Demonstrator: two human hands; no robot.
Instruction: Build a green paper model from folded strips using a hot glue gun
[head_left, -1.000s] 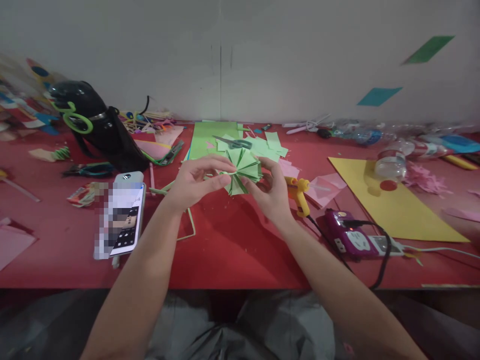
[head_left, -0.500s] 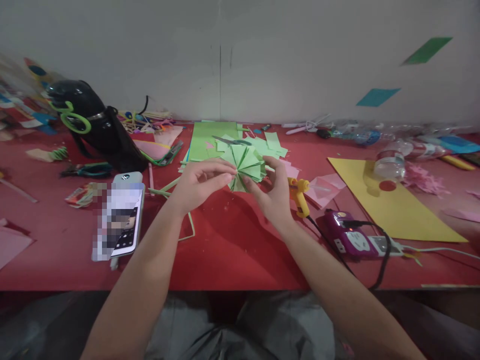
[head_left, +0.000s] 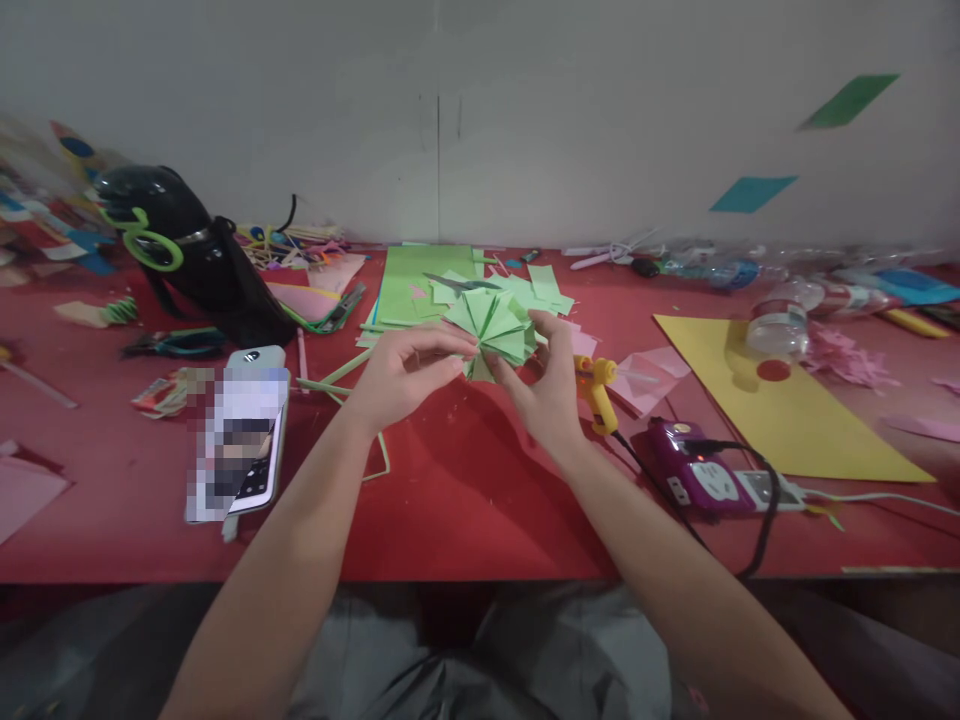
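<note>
Both my hands hold a light green pleated paper fan [head_left: 495,328] above the middle of the red table [head_left: 450,490]. My left hand [head_left: 405,372] pinches its left side between thumb and fingers. My right hand [head_left: 544,385] grips its right and lower edge, fingers curled round the folds. Behind the fan lie a green paper sheet [head_left: 416,280], loose green paper pieces [head_left: 544,285] and scissors [head_left: 457,282].
A phone [head_left: 244,435] lies at the left. A yellow glue gun [head_left: 598,392], a purple power strip [head_left: 701,470] with cables and a yellow sheet [head_left: 795,410] are at the right. A black bag [head_left: 195,255] stands back left. Plastic bottles [head_left: 780,325] lie back right.
The fan has risen slightly and opened out a little rounder between my hands. Both hands shifted a bit away from me with it.
</note>
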